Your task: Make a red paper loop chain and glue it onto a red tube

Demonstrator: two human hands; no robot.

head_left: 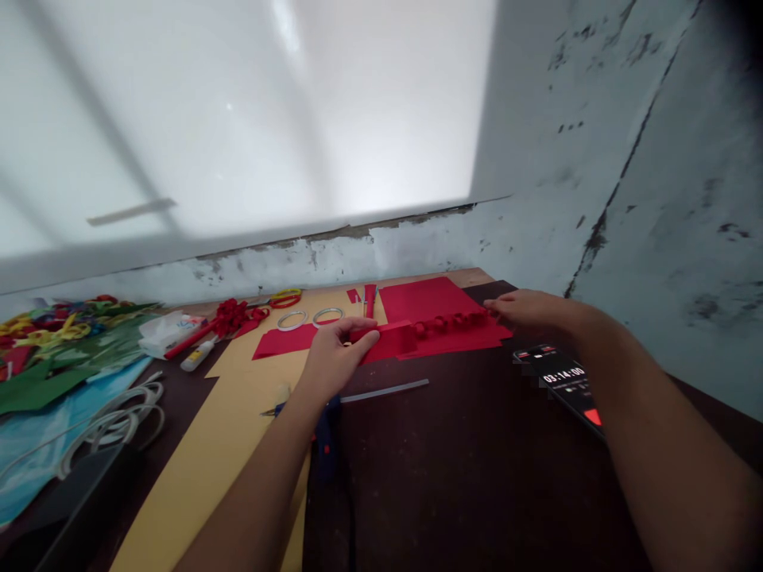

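A red paper strip (pixel 394 338) with a row of curled loops (pixel 439 322) along its right part lies across red sheets. My left hand (pixel 342 349) pinches the strip's left end between thumb and fingers. At the strip's right end is my right hand (pixel 516 308), its fingertips closed together at the curled edge; whatever they pinch is too small to make out. Behind the strip lies a large red sheet (pixel 426 298). Two silver rings (pixel 292 321) rest just beyond my left hand.
Under my left forearm lies a blue glue gun (pixel 325 445), beside a glue stick (pixel 387 391). A phone (pixel 557 381) is near my right forearm. Yellow-handled scissors (pixel 286 298), a glue bottle (pixel 199 354), coiled cable (pixel 119 421) and green paper (pixel 44 381) are leftward.
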